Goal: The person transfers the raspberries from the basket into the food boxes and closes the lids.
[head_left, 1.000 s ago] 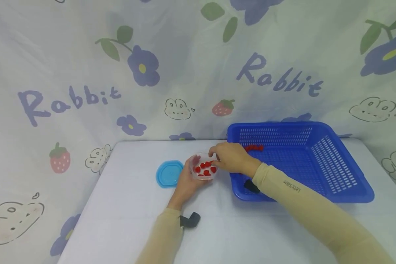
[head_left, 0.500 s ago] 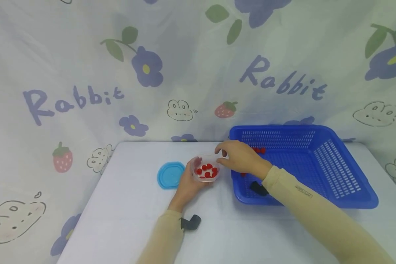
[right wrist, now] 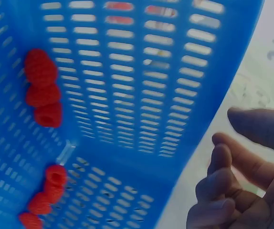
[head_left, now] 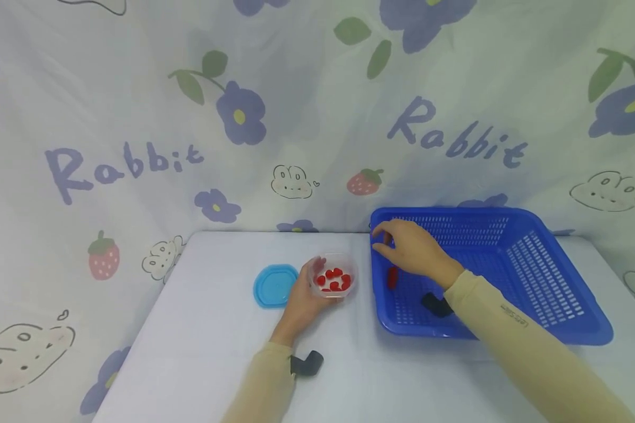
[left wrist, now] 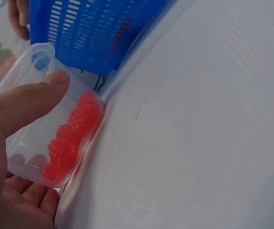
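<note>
My left hand (head_left: 300, 304) grips a small clear plastic tub (head_left: 340, 257) from its left side, thumb along the wall in the left wrist view. Several red raspberries (left wrist: 71, 140) lie on the tub's bottom. Over the left rim of a blue plastic basket (head_left: 487, 282) is my right hand (head_left: 415, 249), its fingers loosely bent and thumb apart. Nothing shows between those fingers in the right wrist view. Inside the basket, several more raspberries (right wrist: 41, 71) lie along its side, partly hidden by the right hand and arm in the head view.
A light blue lid (head_left: 275, 286) lies flat on the white table (head_left: 217, 352), left of the tub. The basket takes up the table's right part. Behind the table hangs a patterned curtain (head_left: 307, 117).
My right hand has moved right, away from over the tub to the basket's left rim. The left hand keeps its hold on the tub, which stays in about the same place.
</note>
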`<state>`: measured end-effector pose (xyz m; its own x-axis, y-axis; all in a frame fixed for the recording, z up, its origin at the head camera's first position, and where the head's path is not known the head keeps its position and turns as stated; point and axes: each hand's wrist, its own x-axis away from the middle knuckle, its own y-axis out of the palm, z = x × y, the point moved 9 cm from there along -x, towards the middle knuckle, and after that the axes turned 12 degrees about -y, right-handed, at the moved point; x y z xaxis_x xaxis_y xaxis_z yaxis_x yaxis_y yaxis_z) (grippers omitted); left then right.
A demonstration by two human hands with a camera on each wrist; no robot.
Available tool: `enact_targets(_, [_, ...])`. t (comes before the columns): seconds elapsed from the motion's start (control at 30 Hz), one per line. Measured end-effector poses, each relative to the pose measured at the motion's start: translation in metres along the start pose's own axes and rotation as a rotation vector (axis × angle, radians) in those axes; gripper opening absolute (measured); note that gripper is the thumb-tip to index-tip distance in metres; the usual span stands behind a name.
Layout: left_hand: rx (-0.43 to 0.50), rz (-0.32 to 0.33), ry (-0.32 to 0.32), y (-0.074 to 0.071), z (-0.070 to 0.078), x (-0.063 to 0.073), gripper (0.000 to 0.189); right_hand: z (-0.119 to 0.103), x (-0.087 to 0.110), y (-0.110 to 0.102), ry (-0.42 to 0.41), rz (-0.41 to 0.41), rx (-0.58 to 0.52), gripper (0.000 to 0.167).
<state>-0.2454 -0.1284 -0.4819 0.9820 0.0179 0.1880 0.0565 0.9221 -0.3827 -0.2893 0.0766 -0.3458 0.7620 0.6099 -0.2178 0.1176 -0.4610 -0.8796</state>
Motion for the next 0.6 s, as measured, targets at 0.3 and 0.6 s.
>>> enact_targets(0.3, [-0.001,0.005,-0.009,0.001,0.0,0.002,0.094,0.031,0.002,-0.005,0.057,0.006,0.007,0.028])
enact_targets(0.6, [-0.006,0.011,-0.023,0.001,0.004,0.004,0.093,0.041,0.003,-0.009,0.062,0.001,-0.004,0.029])
